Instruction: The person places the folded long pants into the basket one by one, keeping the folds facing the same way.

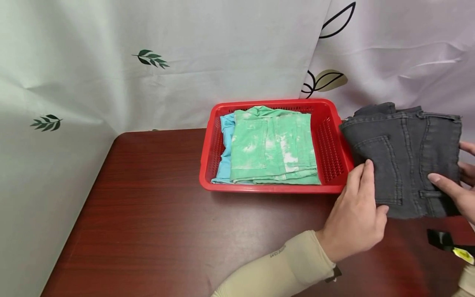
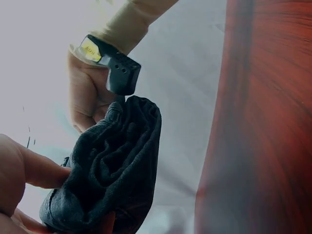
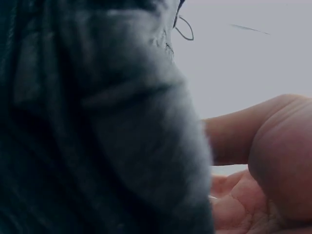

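Both hands hold a folded pair of dark grey jeans [image 1: 398, 165] raised beside the right end of a red basket [image 1: 259, 188]. My left hand [image 1: 356, 210] grips the jeans' near left side, by the back pocket. At the opposite side, my right hand [image 1: 460, 189] pinches them with the thumb on top and fingers at the far edge. Thick rolled layers of the jeans [image 2: 122, 156] show in the left wrist view. In the right wrist view the denim [image 3: 107, 117] fills the left part. Inside the basket, a folded green-and-white tie-dyed garment [image 1: 252, 144] overlaps a light blue one [image 1: 226, 156].
The basket stands on a reddish-brown wooden table [image 1: 148, 214], near its back edge. A white curtain [image 1: 222, 49] with leaf prints hangs behind and to the left. Bare slotted basket wall [image 1: 328, 152] shows right of the green garment.
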A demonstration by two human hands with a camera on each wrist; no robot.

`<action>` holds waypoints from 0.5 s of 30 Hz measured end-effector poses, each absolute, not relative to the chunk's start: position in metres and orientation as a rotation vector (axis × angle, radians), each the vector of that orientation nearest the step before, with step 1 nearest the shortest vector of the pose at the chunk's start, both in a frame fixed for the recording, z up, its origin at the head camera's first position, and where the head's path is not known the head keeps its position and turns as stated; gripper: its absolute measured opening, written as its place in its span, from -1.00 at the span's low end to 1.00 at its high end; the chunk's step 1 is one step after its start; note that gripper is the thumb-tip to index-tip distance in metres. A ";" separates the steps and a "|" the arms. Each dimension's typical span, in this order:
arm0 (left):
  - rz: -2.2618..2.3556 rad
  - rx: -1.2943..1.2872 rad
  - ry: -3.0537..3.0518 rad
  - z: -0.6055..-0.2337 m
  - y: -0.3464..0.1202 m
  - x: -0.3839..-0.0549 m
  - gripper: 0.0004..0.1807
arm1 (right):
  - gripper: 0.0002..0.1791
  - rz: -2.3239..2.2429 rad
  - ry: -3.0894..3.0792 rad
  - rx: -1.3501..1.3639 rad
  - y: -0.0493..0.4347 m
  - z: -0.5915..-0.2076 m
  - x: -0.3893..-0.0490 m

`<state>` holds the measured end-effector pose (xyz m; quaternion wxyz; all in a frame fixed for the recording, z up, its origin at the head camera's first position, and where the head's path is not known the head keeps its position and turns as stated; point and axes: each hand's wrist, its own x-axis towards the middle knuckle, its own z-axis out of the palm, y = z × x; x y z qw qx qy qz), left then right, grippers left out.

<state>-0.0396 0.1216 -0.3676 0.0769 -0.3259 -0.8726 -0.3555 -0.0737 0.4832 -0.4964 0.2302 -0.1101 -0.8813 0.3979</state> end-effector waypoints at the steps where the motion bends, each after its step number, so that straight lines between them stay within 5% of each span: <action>1: -1.072 -0.970 -2.606 -0.367 0.121 -0.040 0.00 | 0.00 1.090 -2.419 -0.297 0.482 -0.495 -0.074; 15: -1.005 -0.925 -2.536 -0.360 0.113 -0.043 -0.07 | 0.01 1.029 -2.466 -0.164 0.467 -0.491 -0.079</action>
